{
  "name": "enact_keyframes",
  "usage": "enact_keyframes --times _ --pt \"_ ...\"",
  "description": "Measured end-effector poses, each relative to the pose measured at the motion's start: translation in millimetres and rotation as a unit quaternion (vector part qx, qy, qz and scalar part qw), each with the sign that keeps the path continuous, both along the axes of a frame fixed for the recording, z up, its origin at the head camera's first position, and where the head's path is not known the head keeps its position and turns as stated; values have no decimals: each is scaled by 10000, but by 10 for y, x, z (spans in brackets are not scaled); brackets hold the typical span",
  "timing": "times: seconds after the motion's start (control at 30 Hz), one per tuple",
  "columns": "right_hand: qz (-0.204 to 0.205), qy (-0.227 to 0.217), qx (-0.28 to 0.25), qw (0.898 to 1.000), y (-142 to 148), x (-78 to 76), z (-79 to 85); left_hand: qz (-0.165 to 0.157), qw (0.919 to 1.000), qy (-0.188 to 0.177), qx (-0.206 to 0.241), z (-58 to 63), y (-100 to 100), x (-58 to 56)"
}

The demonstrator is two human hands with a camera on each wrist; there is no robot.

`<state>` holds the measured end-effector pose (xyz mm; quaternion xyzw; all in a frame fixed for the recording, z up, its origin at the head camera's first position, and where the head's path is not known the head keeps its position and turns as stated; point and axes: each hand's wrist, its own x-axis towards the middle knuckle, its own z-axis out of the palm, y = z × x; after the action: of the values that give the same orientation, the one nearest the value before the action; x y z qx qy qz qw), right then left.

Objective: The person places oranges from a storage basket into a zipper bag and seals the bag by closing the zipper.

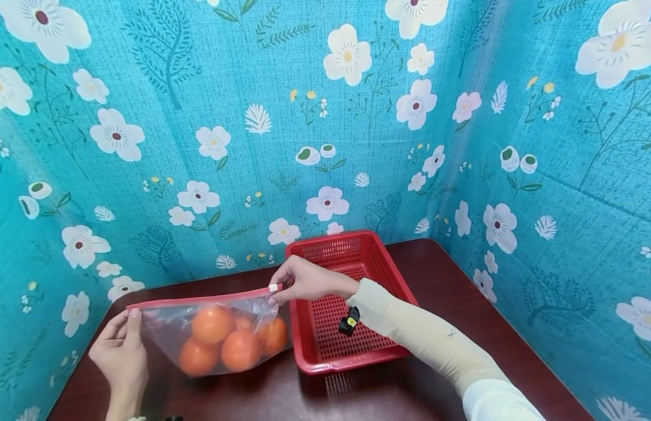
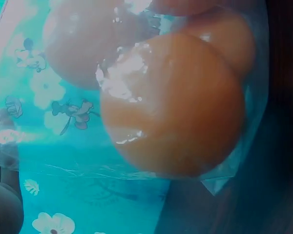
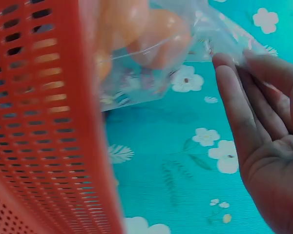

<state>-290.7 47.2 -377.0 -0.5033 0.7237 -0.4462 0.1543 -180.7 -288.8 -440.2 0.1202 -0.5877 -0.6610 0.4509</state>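
A clear zip bag [image 1: 165, 327] with a red top strip holds several round orange fruits [image 1: 212, 324]; printed cartoon figures show on its plastic in the left wrist view. At the bag's left top corner my left hand [image 1: 123, 354] pinches the strip between thumb and fingers. My right hand [image 1: 312, 280] pinches the opposite end, beside a white slider [image 1: 274, 287] on the strip. In the right wrist view, the thumb and fingertips of that hand [image 3: 271, 126] meet at the bag's corner. Whether the zip is fully sealed cannot be seen.
A red perforated plastic basket [image 1: 357, 361] stands right of the bag, under my right forearm. Both are on a dark reddish-brown table [image 1: 241, 403]. Blue flowered cloth [image 1: 273, 175] hangs behind and along the sides. A small black camera [image 1: 349, 320] is strapped to my right wrist.
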Motion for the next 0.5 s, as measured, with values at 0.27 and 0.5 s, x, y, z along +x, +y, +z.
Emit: enact_keyframes --times 0.27,0.5 --pt "-26 57 -241 9997 68 136 298 -169 9996 240 -31 244 -66 160" --pt "335 -329 -30 9989 109 338 485 -780 9960 -372 231 451 -205 408"
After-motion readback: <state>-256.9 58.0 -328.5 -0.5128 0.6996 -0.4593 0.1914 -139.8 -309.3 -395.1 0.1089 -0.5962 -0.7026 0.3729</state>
